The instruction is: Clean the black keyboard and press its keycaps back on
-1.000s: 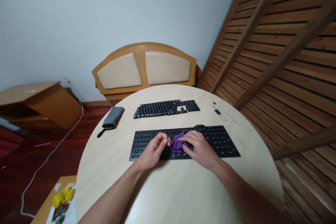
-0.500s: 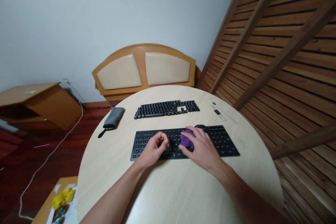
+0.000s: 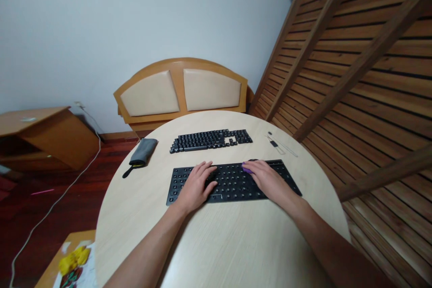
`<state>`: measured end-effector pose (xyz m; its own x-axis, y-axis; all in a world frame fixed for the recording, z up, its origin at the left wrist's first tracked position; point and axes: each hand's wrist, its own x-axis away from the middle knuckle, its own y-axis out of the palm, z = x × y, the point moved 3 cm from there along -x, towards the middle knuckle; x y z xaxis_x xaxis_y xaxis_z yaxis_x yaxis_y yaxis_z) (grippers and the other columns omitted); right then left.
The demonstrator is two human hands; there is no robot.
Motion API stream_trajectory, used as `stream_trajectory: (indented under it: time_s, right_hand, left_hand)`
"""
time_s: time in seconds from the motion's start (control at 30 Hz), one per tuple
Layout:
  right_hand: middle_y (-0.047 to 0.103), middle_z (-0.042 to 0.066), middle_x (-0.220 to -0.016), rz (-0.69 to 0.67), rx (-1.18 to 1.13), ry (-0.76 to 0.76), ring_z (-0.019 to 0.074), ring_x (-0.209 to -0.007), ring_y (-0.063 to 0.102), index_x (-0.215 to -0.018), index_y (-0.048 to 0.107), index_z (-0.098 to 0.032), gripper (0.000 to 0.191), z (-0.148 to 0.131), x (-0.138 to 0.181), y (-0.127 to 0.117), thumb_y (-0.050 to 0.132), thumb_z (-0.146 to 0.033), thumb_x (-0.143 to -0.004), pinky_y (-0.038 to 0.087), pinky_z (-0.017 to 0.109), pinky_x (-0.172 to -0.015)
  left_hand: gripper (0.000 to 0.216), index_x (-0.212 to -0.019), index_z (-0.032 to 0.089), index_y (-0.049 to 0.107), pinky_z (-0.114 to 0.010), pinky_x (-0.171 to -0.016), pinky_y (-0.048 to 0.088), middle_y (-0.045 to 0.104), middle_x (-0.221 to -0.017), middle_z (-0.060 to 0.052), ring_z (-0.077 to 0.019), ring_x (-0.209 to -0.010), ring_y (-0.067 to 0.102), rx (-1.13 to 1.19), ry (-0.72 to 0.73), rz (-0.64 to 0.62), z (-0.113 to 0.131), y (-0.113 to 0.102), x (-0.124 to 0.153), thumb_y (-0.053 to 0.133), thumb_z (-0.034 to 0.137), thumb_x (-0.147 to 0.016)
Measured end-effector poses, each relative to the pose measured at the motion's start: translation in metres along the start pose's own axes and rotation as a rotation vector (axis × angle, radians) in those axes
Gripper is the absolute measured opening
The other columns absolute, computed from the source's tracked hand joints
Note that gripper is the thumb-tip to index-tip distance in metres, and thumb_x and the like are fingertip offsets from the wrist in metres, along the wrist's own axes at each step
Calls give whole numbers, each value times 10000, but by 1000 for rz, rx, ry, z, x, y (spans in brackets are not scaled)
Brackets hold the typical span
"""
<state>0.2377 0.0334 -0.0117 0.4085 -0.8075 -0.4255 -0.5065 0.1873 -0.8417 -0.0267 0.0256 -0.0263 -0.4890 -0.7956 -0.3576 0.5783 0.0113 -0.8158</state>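
A black keyboard base (image 3: 232, 189) without keycaps lies on the table in front of me, with rows of bare switches showing. My left hand (image 3: 195, 187) rests over its left half, fingers stretched and thumb apart, holding nothing that I can see. Over the right half, my right hand (image 3: 268, 181) presses a soft purple lump (image 3: 247, 168) against the base. Most of the lump is hidden under the fingers; whether it is putty or cloth I cannot tell. Behind the base, black keycaps (image 3: 199, 139) are laid out in keyboard order, with a gap toward the right.
The round pale table (image 3: 216, 243) carries a grey pouch (image 3: 144, 152) at left and a wire keycap puller (image 3: 275, 144) at right. A headboard (image 3: 180, 85) and slatted wooden panel (image 3: 337, 76) stand beyond. Yellow material (image 3: 74, 258) lies on a lower surface at left.
My left hand has gone from curled to spread over the base. My right hand has moved slightly up and right with the purple lump, now flatter over it. The view has shifted slightly.
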Motion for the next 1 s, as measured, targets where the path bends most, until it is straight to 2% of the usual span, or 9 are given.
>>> stream_trajectory:
  time_s: [0.1,0.27,0.4,0.53,0.67,0.83,1.0]
  right_hand:
    - [729,78,-1130,-62,24,-72,242,-1039,627,-1141,699,-217,362,-10,8,-5,477,-55,-905,545,416,-897]
    - [739,79,-1046,-241,274,-154,259,-937,629,-1096,686,-202,321,-37,30,-9,489,-33,-907,507,400,-759]
    - [741,89,-986,-227,417,-156,273,-901,635,-1029,685,-194,305,-53,57,-6,528,7,-862,481,387,-711]
    - [733,71,-895,-178,359,-84,258,-840,643,-985,683,-213,277,-72,72,-3,550,-2,-865,496,371,-693]
    - [686,82,-1236,-122,283,-96,270,-1040,619,-1214,638,-214,382,-85,72,4,570,-31,-887,527,400,-834]
    - [699,67,-1235,-73,276,-81,257,-1006,622,-1128,691,-204,330,-62,86,8,595,-24,-869,545,392,-809]
    - [756,57,-997,19,335,-58,234,-891,644,-947,727,-185,291,-23,110,-23,516,-4,-864,541,371,-796]
  left_hand:
    - [471,-1420,225,472,-556,-1189,268,435,-1539,-109,-306,-1449,345,-127,-52,-44,-3,6,1,543,399,-988]
    - [461,-1371,192,530,-542,-1177,299,481,-1497,-124,-319,-1410,398,-192,-78,-44,-4,9,1,542,441,-984]
    - [450,-1365,191,536,-542,-1166,317,501,-1472,-129,-312,-1380,424,-190,-67,-37,-2,7,0,541,433,-985]
    - [453,-1375,193,531,-535,-1165,319,510,-1460,-125,-308,-1366,436,-188,-54,-34,-2,6,0,540,424,-985]
    - [450,-1373,198,531,-534,-1161,326,514,-1454,-119,-311,-1359,436,-203,-42,-32,-5,8,1,522,436,-991]
    - [448,-1384,206,514,-544,-1163,327,510,-1453,-111,-309,-1355,438,-232,-21,-37,-7,10,1,500,432,-998]
    - [443,-1389,204,504,-538,-1168,330,501,-1462,-105,-306,-1352,441,-269,-15,-40,-6,10,2,476,427,-1007]
